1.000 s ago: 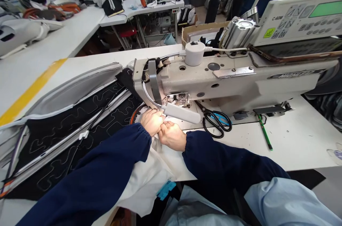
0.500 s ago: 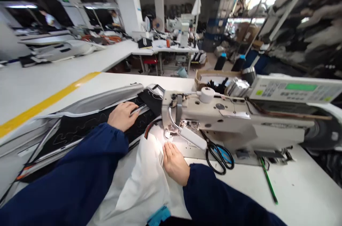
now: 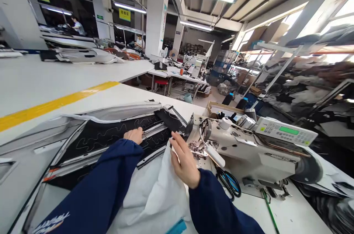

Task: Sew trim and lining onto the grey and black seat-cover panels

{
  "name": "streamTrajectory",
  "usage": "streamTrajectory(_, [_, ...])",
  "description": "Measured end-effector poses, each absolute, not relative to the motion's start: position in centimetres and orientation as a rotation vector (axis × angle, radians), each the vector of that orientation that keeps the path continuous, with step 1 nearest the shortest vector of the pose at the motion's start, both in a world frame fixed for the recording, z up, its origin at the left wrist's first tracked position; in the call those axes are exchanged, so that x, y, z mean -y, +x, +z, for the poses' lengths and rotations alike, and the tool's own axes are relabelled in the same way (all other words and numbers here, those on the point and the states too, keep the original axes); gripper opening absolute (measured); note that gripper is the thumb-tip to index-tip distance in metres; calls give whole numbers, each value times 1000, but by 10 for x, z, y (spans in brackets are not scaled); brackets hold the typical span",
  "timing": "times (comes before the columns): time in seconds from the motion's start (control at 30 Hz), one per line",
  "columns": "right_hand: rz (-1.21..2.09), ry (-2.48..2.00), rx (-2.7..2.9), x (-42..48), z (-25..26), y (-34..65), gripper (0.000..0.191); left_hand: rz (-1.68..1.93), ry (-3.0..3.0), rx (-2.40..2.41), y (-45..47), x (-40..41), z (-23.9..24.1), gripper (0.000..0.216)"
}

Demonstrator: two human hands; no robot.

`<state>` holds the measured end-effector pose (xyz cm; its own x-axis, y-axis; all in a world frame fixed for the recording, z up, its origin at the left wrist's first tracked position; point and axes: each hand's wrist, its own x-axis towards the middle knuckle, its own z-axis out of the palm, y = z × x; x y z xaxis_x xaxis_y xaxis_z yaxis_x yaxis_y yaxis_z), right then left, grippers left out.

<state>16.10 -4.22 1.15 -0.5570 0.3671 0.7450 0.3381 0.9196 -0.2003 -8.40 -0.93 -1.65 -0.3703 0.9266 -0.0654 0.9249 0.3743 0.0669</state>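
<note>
My left hand [image 3: 134,135] rests on the black quilted panel [image 3: 110,134] with grey edging, fingers curled onto a grey strip beside a zipper. My right hand [image 3: 184,158] is raised over the white fabric [image 3: 155,193], fingers stretched out and apart, close to the needle end of the sewing machine [image 3: 249,149]. Whether the right fingertips touch the panel's edge I cannot tell. Both arms wear dark blue sleeves.
Black-handled scissors [image 3: 229,184] and a green pencil [image 3: 267,208] lie on the white table [image 3: 290,215] in front of the machine. The machine's control panel [image 3: 284,131] sits to the right. A yellow stripe [image 3: 55,105] crosses the long table on the left; other workstations and people are far behind.
The head has tilted up, showing the ceiling. My left hand went from the needle to the quilted panel. My right hand lifted off the white fabric and opened toward the machine head.
</note>
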Motion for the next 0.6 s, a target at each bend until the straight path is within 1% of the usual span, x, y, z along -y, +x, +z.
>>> streamTrajectory(0.07, [45,-655,2175,16,18,131,42,89,1717,-2522,-94,22,-9,45])
streamTrajectory(0.17, [114,-1015,2007,-28,35,93,49,289,1742,-2624,-111,53,3,50])
streamTrajectory(0.23, [249,-1195,1870,-50,51,74,55,549,1819,-2762,-119,80,9,47])
streamTrajectory(0.3, [375,-1263,1825,-60,68,60,57,857,1950,-2846,-125,109,10,45])
streamTrajectory(0.37, [452,-1269,1852,-56,83,53,53,1122,2045,-2838,-129,135,8,44])
streamTrajectory(0.43, [510,-1233,1860,-38,94,56,50,1300,2041,-2782,-135,151,6,44])
streamTrajectory(0.5, [583,-1094,1820,-10,98,73,49,1356,1983,-2750,-144,153,9,42])
streamTrajectory(0.6, [665,-862,1688,44,88,120,46,1275,2048,-2690,-151,127,30,36])
